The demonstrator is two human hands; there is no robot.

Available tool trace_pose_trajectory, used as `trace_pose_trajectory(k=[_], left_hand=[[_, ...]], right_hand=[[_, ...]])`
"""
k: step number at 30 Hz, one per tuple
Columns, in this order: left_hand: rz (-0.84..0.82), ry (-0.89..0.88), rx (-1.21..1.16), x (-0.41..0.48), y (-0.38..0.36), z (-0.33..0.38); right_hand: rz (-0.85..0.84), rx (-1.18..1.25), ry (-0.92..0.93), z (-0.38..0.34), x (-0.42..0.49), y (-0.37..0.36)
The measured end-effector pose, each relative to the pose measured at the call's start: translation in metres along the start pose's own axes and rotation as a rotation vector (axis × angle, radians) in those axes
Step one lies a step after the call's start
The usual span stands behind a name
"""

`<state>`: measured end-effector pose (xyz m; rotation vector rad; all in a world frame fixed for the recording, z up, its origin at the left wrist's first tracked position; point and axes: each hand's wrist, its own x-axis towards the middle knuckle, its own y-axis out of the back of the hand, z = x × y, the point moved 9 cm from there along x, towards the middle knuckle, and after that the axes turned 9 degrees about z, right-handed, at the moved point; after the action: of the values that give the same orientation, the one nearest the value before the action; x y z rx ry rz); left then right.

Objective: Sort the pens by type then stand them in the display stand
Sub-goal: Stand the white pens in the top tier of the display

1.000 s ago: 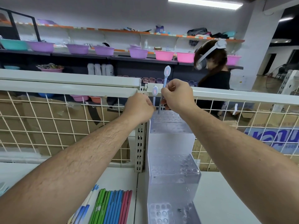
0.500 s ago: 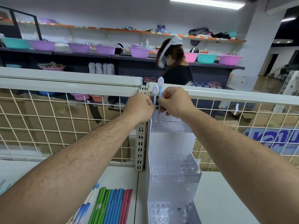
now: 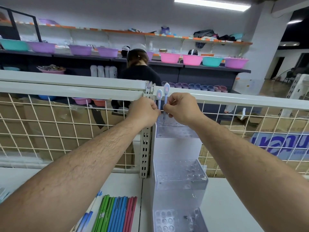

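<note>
1. Nearest, a row of slim green, blue and red pens (image 3: 115, 213) lies flat on the white shelf (image 3: 234, 206), just left of the clear acrylic stepped display stand (image 3: 180, 174). They are not yet stood up.
2. No pen stands in the stand's lower two tiers.
3. At the top tier, the left hand (image 3: 145, 111) is curled round the shaft of a pale blue pen with an oval cartoon topper (image 3: 159, 94). The right hand (image 3: 182, 108) pinches a second pale blue topper pen (image 3: 166, 88). Both pens are upright and side by side; fingers hide whether their tips sit in holes.
4. Likely risks: a tip missing its hole and skidding, the top-heavy toppers tipping a shallow-seated pen, or downward pressure rocking the light stand.
5. Just behind is a white wire grid panel (image 3: 50, 131); a dropped pen could slip through it.
</note>
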<state>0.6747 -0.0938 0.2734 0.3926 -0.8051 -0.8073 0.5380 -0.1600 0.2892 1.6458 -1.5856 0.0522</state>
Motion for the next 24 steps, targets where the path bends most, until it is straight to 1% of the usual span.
trace_pose_trajectory(k=[4,7,10,24], left_hand=[[0.01,-0.011,0.008,-0.001,0.0,0.002],[0.017,-0.014,0.003,-0.001,0.001,0.002],[0.021,-0.017,0.016,-0.001,0.002,0.002],[-0.013,-0.045,0.001,0.004,0.001,0.0]], right_hand=[[-0.049,-0.013,-0.024,0.002,0.001,-0.001],[-0.11,-0.071,0.012,0.001,-0.003,-0.007],[-0.097,-0.079,0.025,-0.001,-0.004,-0.009],[-0.027,-0.196,-0.039,-0.009,-0.01,-0.01]])
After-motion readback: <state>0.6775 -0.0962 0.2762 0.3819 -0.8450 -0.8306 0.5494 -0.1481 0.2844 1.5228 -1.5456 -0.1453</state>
